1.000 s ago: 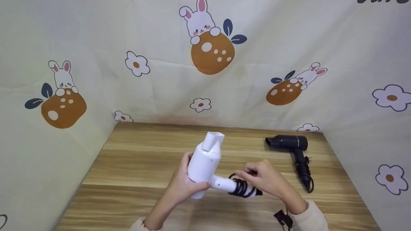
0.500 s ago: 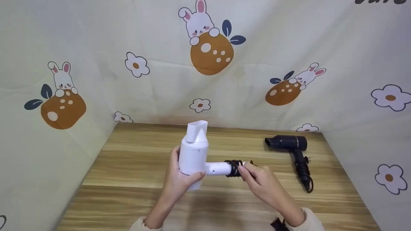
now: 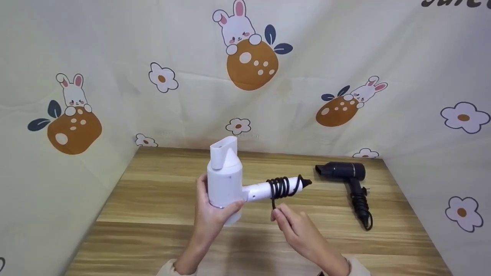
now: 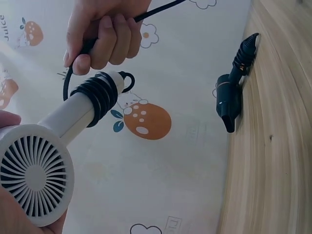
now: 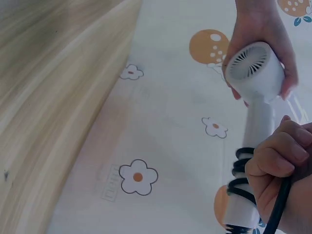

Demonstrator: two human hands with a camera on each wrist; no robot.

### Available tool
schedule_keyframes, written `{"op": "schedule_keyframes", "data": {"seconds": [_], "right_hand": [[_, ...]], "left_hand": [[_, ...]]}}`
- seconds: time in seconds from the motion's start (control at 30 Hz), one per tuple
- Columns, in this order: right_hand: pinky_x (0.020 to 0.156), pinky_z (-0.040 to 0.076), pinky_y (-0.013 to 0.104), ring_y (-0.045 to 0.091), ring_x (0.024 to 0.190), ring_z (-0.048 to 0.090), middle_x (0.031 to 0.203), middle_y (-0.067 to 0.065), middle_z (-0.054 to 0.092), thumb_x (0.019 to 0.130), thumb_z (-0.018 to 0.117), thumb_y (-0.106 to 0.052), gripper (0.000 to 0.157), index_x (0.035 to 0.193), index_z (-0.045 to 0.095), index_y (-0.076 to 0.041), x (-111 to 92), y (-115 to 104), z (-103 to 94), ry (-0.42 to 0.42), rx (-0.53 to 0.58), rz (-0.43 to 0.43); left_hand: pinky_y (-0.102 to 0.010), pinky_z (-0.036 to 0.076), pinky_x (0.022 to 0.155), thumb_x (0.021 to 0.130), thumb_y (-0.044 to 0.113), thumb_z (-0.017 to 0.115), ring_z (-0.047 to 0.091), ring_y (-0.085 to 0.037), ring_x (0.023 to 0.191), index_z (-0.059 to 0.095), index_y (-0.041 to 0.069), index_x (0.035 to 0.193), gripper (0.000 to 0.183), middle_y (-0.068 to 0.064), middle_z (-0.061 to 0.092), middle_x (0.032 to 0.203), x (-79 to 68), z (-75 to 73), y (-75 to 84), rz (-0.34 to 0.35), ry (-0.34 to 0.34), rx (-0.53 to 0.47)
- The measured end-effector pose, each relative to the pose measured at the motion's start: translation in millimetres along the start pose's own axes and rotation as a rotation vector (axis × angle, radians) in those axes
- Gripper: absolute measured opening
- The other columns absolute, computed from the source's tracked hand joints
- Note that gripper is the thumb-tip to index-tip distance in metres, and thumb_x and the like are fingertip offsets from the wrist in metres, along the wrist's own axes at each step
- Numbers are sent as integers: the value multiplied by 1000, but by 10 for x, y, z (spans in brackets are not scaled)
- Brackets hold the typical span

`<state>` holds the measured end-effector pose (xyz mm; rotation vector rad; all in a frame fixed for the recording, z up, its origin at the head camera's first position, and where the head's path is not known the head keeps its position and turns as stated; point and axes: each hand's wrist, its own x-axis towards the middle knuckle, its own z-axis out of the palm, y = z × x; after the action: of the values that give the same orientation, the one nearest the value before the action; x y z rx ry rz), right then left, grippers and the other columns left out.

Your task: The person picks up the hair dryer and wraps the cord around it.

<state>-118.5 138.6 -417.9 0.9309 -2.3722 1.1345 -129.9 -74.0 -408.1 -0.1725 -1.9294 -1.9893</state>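
Observation:
A white hair dryer (image 3: 224,184) with a flat nozzle is held up over the table, nozzle upward. My left hand (image 3: 211,216) grips its barrel, thumb across the front near the handle joint. Several turns of black cord (image 3: 280,188) wrap the white handle, which points right and slightly up. Below the handle, my right hand (image 3: 301,230) grips the cord's loose run with curled fingers. In the left wrist view the cord passes through the right fist (image 4: 109,39) and out the other side. The dryer's slotted rear grille (image 5: 248,63) shows in the right wrist view.
A black hair dryer (image 3: 341,171) lies at the table's right rear, its own cord (image 3: 360,205) wound round the handle. Behind and beside the wood-grain table (image 3: 161,191) hangs a pale cloth (image 3: 191,103) printed with rabbits and flowers.
The white hair dryer has moved left and up, its handle swinging from tilted down to slightly up. My right hand has gone round the handle's end and come below it with the cord.

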Motion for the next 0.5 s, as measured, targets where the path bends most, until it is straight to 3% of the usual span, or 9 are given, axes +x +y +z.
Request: {"op": "schedule_keyframes", "data": {"seconds": [0.33,0.5], "right_hand": [[47,36,12,0,54,38,58,3,46,88,46,14,20,84,53,-5,-25,247,249,-13,136,-92],[49,40,16,9,56,44,64,6,49,85,47,15,19,84,53,-3,-19,362,287,18,118,-122]], "left_hand": [[-39,44,89,62,-6,73,53,-23,101,29,3,130,81,-8,51,114,1,-4,74,-119,-18,-224],[-40,45,88,63,-6,71,54,-22,99,29,4,127,77,-8,52,112,-2,-5,65,-174,-41,-276]]}}
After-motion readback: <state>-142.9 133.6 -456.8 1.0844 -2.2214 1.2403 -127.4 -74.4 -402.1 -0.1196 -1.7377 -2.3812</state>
